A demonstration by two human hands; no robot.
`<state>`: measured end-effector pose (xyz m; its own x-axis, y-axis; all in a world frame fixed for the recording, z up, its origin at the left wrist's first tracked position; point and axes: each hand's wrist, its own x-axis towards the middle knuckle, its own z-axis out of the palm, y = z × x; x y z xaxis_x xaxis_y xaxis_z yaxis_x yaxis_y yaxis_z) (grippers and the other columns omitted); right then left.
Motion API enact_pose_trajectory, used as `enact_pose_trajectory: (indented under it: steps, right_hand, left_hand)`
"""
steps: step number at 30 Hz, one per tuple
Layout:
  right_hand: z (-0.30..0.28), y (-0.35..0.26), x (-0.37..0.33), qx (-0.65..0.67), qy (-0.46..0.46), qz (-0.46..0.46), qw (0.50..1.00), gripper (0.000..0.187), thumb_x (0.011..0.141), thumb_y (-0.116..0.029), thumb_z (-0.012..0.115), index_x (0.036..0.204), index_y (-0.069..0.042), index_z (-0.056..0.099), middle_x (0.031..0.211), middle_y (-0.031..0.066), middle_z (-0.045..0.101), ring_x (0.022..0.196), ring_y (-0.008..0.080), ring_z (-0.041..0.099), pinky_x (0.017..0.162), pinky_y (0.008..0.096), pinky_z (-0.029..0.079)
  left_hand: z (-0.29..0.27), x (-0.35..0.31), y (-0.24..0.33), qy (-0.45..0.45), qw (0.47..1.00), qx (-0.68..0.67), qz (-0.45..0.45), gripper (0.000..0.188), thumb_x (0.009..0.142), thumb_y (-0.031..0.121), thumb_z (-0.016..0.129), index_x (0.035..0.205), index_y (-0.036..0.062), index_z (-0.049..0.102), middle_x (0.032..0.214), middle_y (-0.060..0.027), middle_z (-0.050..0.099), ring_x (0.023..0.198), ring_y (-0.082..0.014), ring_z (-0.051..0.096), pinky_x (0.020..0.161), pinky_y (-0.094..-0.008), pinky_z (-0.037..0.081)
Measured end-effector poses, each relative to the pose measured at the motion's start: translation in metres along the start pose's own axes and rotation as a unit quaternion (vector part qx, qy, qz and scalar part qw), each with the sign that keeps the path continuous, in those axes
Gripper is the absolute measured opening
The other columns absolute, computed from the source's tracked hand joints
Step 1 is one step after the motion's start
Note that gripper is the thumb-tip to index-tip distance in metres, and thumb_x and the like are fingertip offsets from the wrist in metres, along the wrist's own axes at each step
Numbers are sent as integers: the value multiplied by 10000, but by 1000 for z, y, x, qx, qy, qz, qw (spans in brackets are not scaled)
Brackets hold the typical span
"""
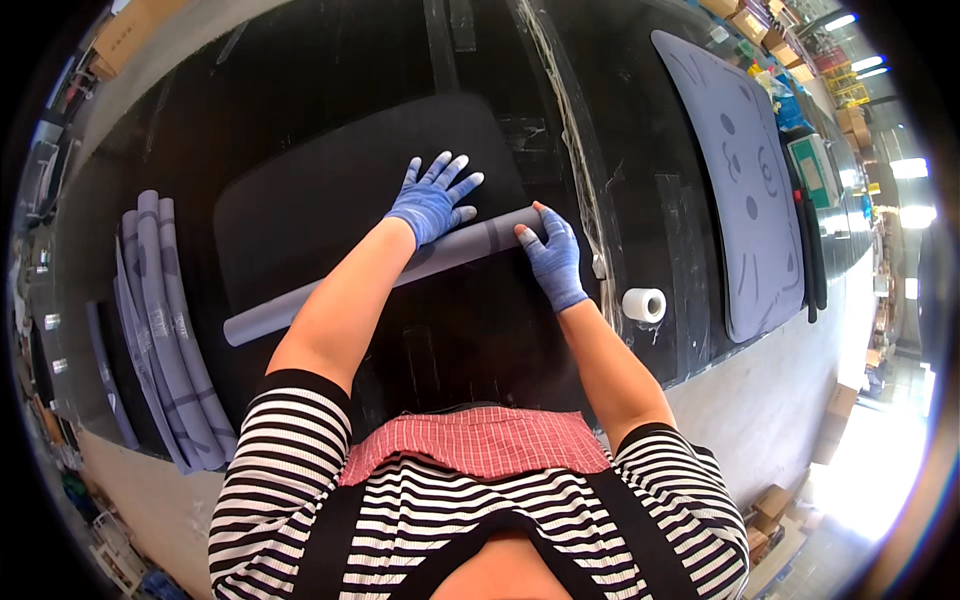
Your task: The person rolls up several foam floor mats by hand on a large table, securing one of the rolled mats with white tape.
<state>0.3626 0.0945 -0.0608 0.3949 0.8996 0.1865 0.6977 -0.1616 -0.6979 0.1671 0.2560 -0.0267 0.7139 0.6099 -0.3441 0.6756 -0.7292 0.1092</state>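
Observation:
A grey-blue rolled mat (470, 246) lies slantwise on the black table before me, its right end farther away than its left. My right hand (552, 258), in a blue glove with pale fingertips, grips the right end between thumb and fingers. My left hand (432, 203), gloved the same way, has its fingers spread just beyond the roll. Its wrist crosses above the roll and hides part of it; whether the palm touches anything cannot be told. Under and beyond that hand is a flat, dark, round-cornered mat (310, 205).
Several rolled grey-blue mats (160, 330) lie at the table's left side. A white tape roll (644, 305) stands right of my right hand. Farther right lies a flat grey mat (735, 190) with a cartoon face. A strip of clear tape (570, 120) runs across the black table (640, 110).

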Motion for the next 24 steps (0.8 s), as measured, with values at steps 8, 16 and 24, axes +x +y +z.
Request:
enact_pose_trajectory:
  steps: [8, 16, 24]
  right_hand:
    - [5, -8, -1, -37, -3, -6, 999, 539, 863, -383, 761, 1304, -93, 650, 1224, 118, 668, 1157, 323, 576, 1073, 421, 389]
    - [10, -13, -3, -120, 73, -39, 989, 582, 877, -355, 741, 1349, -45, 600, 1307, 185, 623, 1237, 372, 549, 1063, 452, 410]
    - [77, -113, 27, -110, -128, -252, 953, 612, 950, -288, 614, 1494, -63, 448, 1568, 144, 417, 1512, 325, 291, 1239, 530, 164]
  left_hand:
    - [-23, -19, 9, -44, 997, -47, -46, 618, 1064, 485, 369, 1613, 218, 271, 1711, -75, 108, 1584, -269, 40, 1251, -561, 79]
    - [54, -163, 65, 121, 977, -28, -174, 887, 952, 557, 563, 1588, 48, 212, 1661, -224, 103, 1560, -390, 43, 1207, -653, 29]
    - [-7, -32, -76, 119, 966, -13, -231, 643, 1042, 531, 389, 1563, 156, 358, 1650, -139, 282, 1535, -295, 244, 1210, -565, 225]
